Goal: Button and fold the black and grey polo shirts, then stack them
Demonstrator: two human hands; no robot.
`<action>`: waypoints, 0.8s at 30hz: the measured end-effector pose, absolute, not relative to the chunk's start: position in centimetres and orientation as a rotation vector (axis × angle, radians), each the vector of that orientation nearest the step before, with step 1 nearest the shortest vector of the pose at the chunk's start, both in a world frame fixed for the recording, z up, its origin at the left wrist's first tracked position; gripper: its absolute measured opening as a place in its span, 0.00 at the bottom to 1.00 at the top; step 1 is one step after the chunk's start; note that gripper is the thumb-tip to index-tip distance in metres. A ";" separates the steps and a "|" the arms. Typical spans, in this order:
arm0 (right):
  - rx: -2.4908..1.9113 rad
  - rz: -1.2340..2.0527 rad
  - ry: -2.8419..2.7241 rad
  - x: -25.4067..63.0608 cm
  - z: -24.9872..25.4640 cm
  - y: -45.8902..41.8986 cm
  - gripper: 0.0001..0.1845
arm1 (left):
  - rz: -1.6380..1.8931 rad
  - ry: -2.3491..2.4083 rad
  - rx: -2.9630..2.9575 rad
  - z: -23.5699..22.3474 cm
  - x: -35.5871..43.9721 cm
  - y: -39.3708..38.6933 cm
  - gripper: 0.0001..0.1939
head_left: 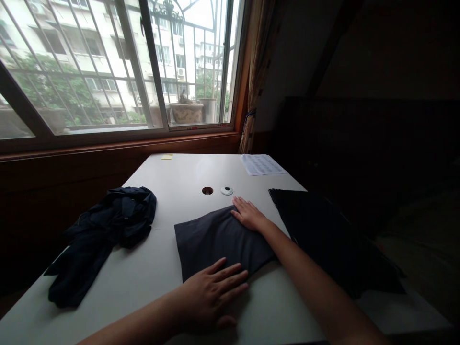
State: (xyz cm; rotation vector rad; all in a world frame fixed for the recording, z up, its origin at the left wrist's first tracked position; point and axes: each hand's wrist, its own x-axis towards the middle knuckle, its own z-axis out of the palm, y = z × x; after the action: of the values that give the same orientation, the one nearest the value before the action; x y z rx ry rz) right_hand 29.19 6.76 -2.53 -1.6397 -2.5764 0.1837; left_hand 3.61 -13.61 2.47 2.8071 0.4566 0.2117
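A piece of dark grey fabric (pixel 212 235) lies spread on the white table in front of me, with soft wrinkles toward its right side. My left hand (pixel 215 292) is open, palm down, its spread fingers over the near edge of the cloth. On the far right part of the fabric rests my right hand (pixel 247 214), also flat with fingers stretched out. Neither hand grips anything. The underside of the cloth is hidden.
A crumpled dark navy garment (pixel 118 215) lies at the table's left. Black fabric (pixel 323 235) covers the right side. Farther back are a printed sheet (pixel 264 164), a yellow note (pixel 167 156), a round hole (pixel 207 190) and a white ring-shaped piece (pixel 226 190) on the table (pixel 194 167).
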 end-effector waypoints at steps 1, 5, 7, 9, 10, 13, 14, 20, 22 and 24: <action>-1.639 0.183 -2.575 29.2 -2.6 6.8 0.39 | 0.218 0.426 2.791 2.9 3.6 -14.0 0.36; -1.638 0.176 -2.570 29.2 -2.8 6.8 0.40 | 0.237 0.303 2.693 4.5 3.5 -14.8 0.37; -1.637 0.171 -2.566 29.2 -2.9 6.8 0.39 | 0.268 0.323 2.667 4.9 3.6 -14.1 0.34; -1.636 0.167 -2.562 29.2 -2.9 6.8 0.39 | 0.343 0.448 2.705 4.8 3.9 -12.4 0.30; -1.635 0.166 -2.559 29.2 -3.0 6.8 0.38 | 0.387 0.544 2.741 4.6 4.1 -11.2 0.28; -1.635 0.161 -2.551 29.2 -3.0 6.7 0.37 | 0.452 0.903 2.834 3.1 4.9 -6.9 0.28; -1.636 0.159 -2.550 29.2 -3.0 6.7 0.37 | 0.437 1.003 2.856 2.5 5.1 -5.6 0.29; -1.655 0.121 -2.533 29.3 -3.2 6.6 0.38 | 0.302 1.354 2.833 -0.7 4.7 -1.9 0.34; -1.671 0.107 -2.521 29.5 -3.3 6.8 0.38 | 0.312 1.418 2.812 -1.2 4.1 -2.3 0.36; -1.691 0.094 -2.508 29.8 -3.5 6.9 0.36 | 0.313 1.497 2.789 -1.5 3.5 -3.2 0.37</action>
State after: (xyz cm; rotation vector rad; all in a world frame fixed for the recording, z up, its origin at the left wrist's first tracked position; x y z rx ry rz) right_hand 29.84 6.95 -3.50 -1.6910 -2.5084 0.0942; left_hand 3.54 -3.19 -1.46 2.7895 1.4968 0.3131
